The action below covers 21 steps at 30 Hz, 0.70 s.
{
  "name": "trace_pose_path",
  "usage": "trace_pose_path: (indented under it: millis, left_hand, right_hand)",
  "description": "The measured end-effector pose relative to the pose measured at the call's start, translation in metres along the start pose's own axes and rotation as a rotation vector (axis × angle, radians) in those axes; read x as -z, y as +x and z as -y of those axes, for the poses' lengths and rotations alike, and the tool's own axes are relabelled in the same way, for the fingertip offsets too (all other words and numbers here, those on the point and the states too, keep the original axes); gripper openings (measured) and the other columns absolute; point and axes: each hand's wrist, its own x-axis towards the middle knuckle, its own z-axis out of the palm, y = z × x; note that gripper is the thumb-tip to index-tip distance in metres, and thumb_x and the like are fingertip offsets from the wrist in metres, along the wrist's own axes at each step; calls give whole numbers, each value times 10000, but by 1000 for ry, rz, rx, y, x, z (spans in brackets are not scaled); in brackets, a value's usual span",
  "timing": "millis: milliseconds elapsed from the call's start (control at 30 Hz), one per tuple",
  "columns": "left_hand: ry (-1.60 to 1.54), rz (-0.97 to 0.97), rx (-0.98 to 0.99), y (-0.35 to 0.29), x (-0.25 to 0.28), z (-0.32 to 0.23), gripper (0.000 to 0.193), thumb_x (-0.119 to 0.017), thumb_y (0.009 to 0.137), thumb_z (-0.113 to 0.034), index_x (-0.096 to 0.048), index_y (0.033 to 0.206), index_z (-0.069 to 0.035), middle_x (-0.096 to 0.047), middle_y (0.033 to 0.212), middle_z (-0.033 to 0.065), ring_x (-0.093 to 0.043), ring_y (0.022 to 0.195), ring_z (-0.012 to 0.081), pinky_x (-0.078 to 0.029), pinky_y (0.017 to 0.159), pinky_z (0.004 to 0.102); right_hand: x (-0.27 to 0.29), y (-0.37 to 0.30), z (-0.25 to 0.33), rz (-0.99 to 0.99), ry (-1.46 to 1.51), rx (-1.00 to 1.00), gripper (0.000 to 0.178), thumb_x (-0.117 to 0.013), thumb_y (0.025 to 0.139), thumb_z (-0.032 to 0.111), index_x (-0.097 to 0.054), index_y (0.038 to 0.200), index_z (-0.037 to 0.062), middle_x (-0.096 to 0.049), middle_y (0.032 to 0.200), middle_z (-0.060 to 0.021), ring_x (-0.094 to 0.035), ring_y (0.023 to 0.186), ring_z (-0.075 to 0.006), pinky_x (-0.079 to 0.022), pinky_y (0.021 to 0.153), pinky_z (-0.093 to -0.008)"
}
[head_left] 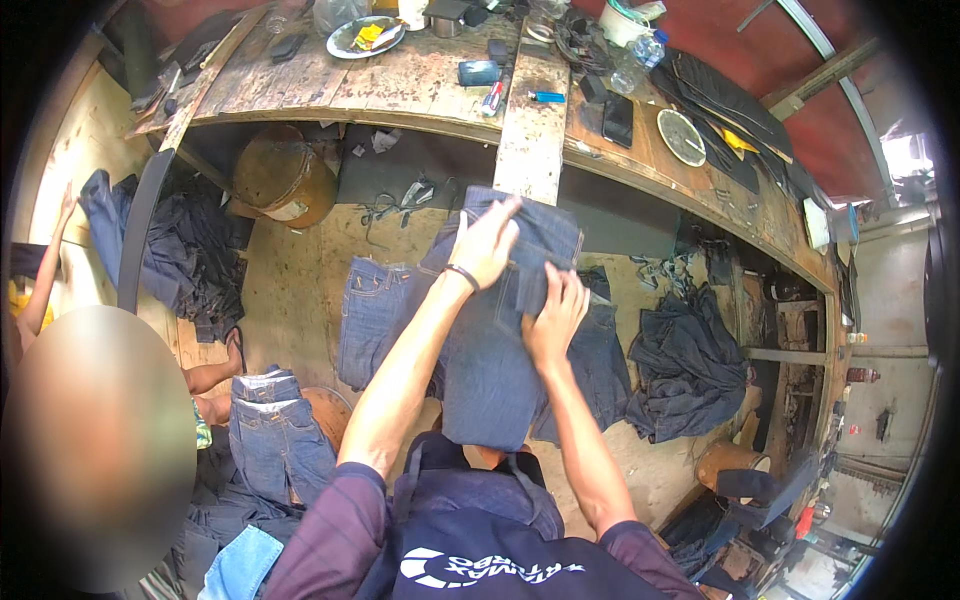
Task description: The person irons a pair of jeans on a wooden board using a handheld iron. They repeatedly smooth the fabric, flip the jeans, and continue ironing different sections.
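A folded pair of dark blue jeans (488, 375) stretches from my lap toward the end of a narrow board. My left hand (483, 243) grips it near its far end, fingers curled over the cloth. Lower and to the right, my right hand (556, 315) has bent fingers closed on a darker flap of the same jeans; the flap is slightly blurred. Under my left forearm, another pair of blue jeans (373, 318) lies on the wooden floor. More dark denim (597, 350) lies beyond my right wrist, partly hidden by it.
A worn wooden bench (420, 85) curves across the far side, holding a plate (366, 37), phone (617, 120) and bottle (640, 62). Denim piles (690, 365) lie right and left. At left sits another person (212, 378) beside stacked jeans (275, 430). A rusty drum (285, 178) stands under the bench.
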Motion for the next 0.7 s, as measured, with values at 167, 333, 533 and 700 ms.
trace_pose_path:
  millis: [167,333,533,700]
  left_hand:
    - [-88,-287,286,-143,-11,-31,1155,-891,904,-470,-241,1724,18,-345,1738,316,-392,1596,445,-330,1319,501]
    - [-284,811,779,-337,4,1,943,-961,822,-514,-591,1553,-48,-501,1688,214,-519,1526,419,-442,1249,523]
    - [363,-133,129,-180,57,33,615,-722,941,-134,-585,1539,-87,-586,1577,221,-539,1475,436,-473,1204,548]
    - [630,250,-248,-5,7,-4,885,-587,1038,-633,-346,1745,-159,-264,1827,177,-182,1711,361,-88,1308,767]
  right_hand:
    - [-21,47,-40,-67,192,45,1006,-813,611,-80,-527,1557,107,-550,1472,-209,-494,1445,-430,-384,1240,-541]
    - [0,12,-35,-72,225,94,968,-755,632,-99,-530,1556,80,-557,1462,-215,-504,1426,-441,-390,1234,-544]
    - [3,-29,-20,19,162,-57,998,-741,607,-108,-525,1563,84,-546,1472,-210,-492,1450,-442,-367,1249,-544]
    - [-1,16,-46,-6,286,13,946,-778,665,-99,-520,1558,77,-523,1476,-238,-498,1427,-454,-409,1221,-554]
